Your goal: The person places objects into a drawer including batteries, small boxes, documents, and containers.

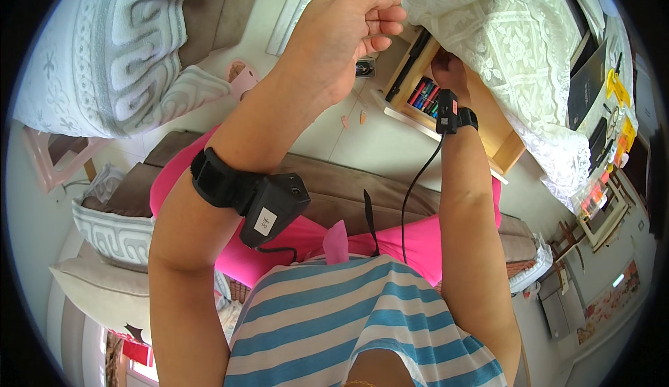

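My left hand (341, 35) is raised, palm turned to the right, its fingers loosely half curled with gaps between them. Its fingertips are beside the edge of a white lace cloth (502, 45), and no held thing shows in it. My right hand (451, 73) reaches into a pulled-out wooden drawer (498, 143), under the cloth's overhang. Shadow hides most of its fingers, so any grip cannot be made out. Next to that hand lies a group of red, blue and dark pens (423, 97). A long black object (409, 63) runs along the drawer's far-left side.
A small clear-and-black box (364, 67) sits on the tiled floor, with small orange bits (362, 117) nearer me. Patterned grey-white cloth (132, 45) covers a seat at left. At right, a tabletop holds a dark flat panel (585, 86) and yellow packets (617, 87).
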Demonstrator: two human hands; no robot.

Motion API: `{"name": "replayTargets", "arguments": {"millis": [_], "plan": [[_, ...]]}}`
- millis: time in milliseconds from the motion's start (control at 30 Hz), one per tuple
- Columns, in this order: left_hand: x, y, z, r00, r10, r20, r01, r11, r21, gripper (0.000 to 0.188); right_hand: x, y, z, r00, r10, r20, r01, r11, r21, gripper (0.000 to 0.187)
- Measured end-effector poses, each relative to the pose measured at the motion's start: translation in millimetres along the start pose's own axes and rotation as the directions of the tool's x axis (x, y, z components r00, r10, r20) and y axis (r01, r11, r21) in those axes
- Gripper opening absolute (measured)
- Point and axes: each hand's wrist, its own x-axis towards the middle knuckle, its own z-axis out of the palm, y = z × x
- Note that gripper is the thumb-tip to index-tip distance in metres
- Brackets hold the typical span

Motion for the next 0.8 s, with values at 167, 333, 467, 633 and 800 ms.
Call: {"name": "replayTargets", "arguments": {"millis": [167,333,467,633,800], "plan": [[1,-3,0,1.0,-0.008,0.019,0.008,1.0,-0.006,0.021,-10,-16,2,0.961,0.268,-0.068,-0.224,0.899,0.377,0.028],[0,0,-2,1.0,0.011,0.002,-0.011,0.999,-0.047,0.014,-44,-134,19,0.623,0.742,0.249,-0.619,0.273,0.737,0.035],[-6,2,4,1.0,0.017,0.022,-0.016,0.999,-0.034,0.014,-77,-131,40,0.792,0.605,0.075,-0.523,0.611,0.595,0.027],[-11,6,4,1.0,0.01,0.027,-0.011,1.0,0.013,0.021,-86,-115,53,0.756,0.652,0.058,-0.617,0.68,0.397,0.022],[-12,9,4,0.997,0.056,0.053,-0.054,0.998,-0.043,0.014,-106,-127,56,0.661,0.716,0.226,-0.701,0.481,0.527,0.025]]}}
